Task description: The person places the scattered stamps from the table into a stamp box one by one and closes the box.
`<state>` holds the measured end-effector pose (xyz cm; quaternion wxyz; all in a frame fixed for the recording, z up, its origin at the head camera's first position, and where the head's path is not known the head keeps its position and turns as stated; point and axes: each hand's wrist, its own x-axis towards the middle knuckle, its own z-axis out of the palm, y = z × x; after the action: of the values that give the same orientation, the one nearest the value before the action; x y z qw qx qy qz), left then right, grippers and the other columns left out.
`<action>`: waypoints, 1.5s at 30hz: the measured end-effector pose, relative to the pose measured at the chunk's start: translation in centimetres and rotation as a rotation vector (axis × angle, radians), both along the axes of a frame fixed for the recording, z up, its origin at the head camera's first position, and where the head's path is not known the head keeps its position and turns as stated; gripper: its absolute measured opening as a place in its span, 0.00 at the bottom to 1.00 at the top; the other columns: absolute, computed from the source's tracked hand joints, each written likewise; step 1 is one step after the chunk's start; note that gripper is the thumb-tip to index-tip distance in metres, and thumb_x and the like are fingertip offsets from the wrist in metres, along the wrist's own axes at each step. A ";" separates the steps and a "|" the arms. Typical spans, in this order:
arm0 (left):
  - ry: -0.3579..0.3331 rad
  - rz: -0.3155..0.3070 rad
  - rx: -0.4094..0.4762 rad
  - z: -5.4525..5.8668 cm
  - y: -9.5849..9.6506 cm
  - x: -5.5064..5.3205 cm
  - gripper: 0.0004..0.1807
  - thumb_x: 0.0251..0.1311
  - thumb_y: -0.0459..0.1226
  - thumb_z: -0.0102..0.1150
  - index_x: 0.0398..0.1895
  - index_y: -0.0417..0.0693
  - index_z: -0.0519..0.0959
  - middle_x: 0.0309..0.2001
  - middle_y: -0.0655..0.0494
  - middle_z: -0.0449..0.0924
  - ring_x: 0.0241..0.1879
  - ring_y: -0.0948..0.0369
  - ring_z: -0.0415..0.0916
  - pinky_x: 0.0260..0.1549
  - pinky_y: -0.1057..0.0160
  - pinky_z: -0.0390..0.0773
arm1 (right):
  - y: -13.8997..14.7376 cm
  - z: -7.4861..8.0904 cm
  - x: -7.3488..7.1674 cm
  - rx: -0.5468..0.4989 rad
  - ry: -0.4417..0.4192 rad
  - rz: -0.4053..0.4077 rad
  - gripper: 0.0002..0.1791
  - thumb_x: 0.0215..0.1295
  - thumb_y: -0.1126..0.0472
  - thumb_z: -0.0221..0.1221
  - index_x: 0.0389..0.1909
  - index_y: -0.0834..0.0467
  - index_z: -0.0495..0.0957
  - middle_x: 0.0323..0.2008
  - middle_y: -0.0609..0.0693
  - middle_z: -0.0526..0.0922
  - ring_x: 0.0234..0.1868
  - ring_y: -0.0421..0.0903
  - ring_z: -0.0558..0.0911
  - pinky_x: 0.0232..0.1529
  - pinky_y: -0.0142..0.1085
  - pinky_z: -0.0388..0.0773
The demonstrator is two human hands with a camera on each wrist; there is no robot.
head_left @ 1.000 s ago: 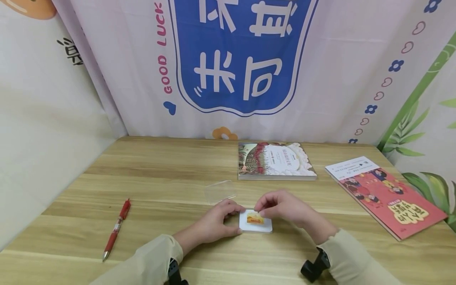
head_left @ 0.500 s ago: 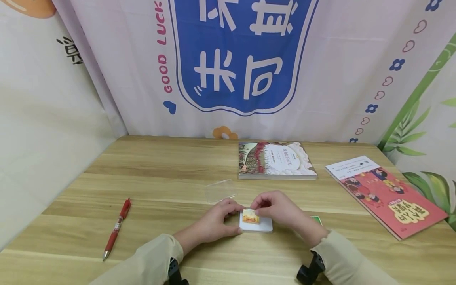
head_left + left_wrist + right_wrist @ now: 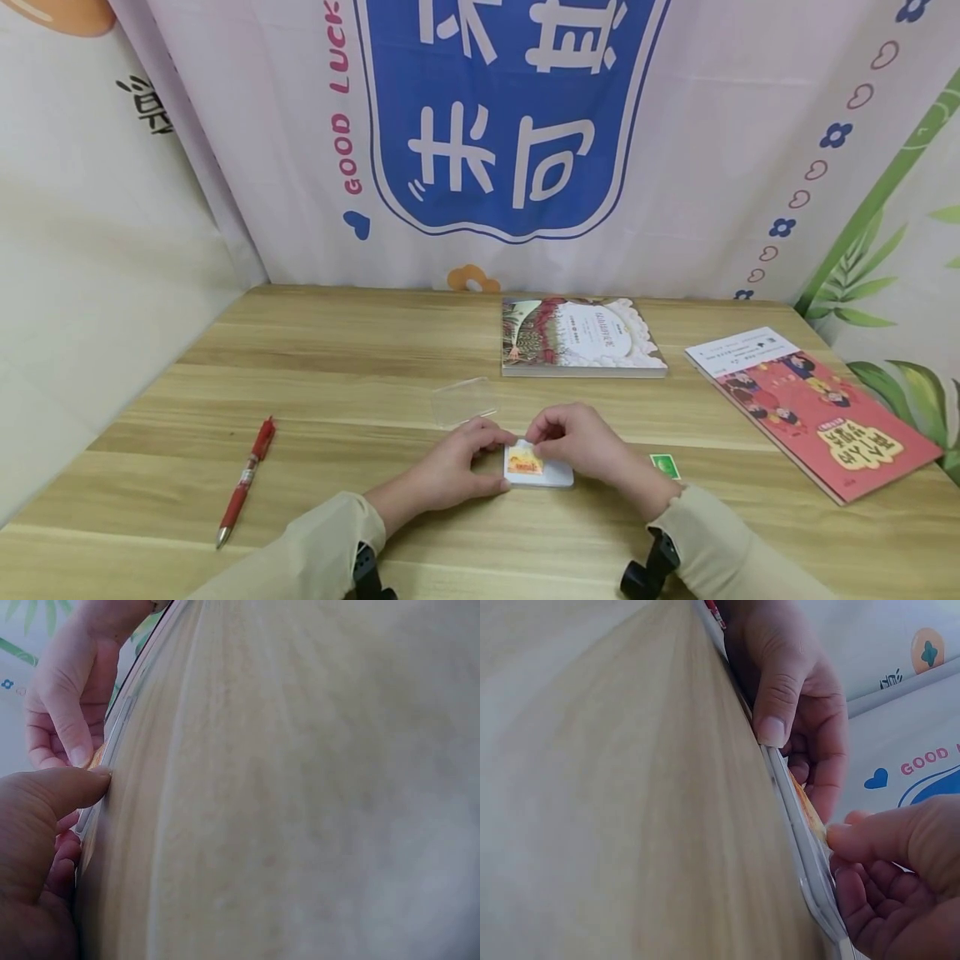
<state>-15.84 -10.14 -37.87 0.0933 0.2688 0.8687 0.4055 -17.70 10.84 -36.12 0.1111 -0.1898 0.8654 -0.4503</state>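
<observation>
A flat white case (image 3: pixel 558 477) lies on the table before me. My left hand (image 3: pixel 457 467) holds its left side, thumb at the near corner and fingers at the far one. On the case is a small yellow-and-orange stamp (image 3: pixel 523 461), toward its left side. With thumb and forefinger, my right hand (image 3: pixel 581 442) pinches the stamp's right edge. From the right wrist view, the stamp (image 3: pixel 807 806) tilts up a little from the case (image 3: pixel 799 825). A green stamp (image 3: pixel 664 466) with a white border lies on the table beside my right wrist.
A clear plastic lid (image 3: pixel 463 402) lies behind the left hand. At the back is a thick book (image 3: pixel 585 337), and a red booklet (image 3: pixel 817 417) lies on the right. A red pen (image 3: pixel 246 483) rests at the left.
My right hand has shifted left with the yellow-and-orange stamp, from the case's middle to its left side. The green stamp has come into view beside the wrist. The left hand stays put.
</observation>
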 end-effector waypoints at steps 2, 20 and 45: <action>-0.002 0.000 -0.001 0.0 0.0 0.0 0.25 0.49 0.39 0.68 0.53 0.46 0.76 0.46 0.57 0.70 0.45 0.62 0.67 0.47 0.63 0.69 | 0.0 0.0 0.0 0.007 0.019 0.004 0.05 0.52 0.71 0.60 0.27 0.58 0.81 0.26 0.46 0.79 0.31 0.41 0.73 0.35 0.33 0.71; -0.014 0.001 -0.011 0.1 0.0 0.1 0.25 0.49 0.39 0.67 0.53 0.46 0.75 0.46 0.59 0.69 0.46 0.62 0.67 0.49 0.63 0.70 | -0.1 -0.2 0.2 0.018 0.063 -0.077 0.05 0.52 0.69 0.63 0.28 0.56 0.80 0.26 0.45 0.78 0.30 0.41 0.74 0.34 0.32 0.72; 0.019 -0.006 -0.030 0.0 -0.1 0.1 0.25 0.51 0.40 0.67 0.54 0.47 0.75 0.47 0.59 0.69 0.45 0.61 0.66 0.47 0.63 0.68 | 6.2 1.9 0.8 -0.002 0.055 -0.179 0.11 0.60 0.62 0.59 0.42 0.64 0.77 0.34 0.51 0.79 0.35 0.43 0.74 0.33 0.31 0.73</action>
<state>-15.70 -10.27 -37.88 0.0905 0.2738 0.8748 0.3894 -16.89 17.06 -34.19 0.0463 -0.1240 0.8811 -0.4541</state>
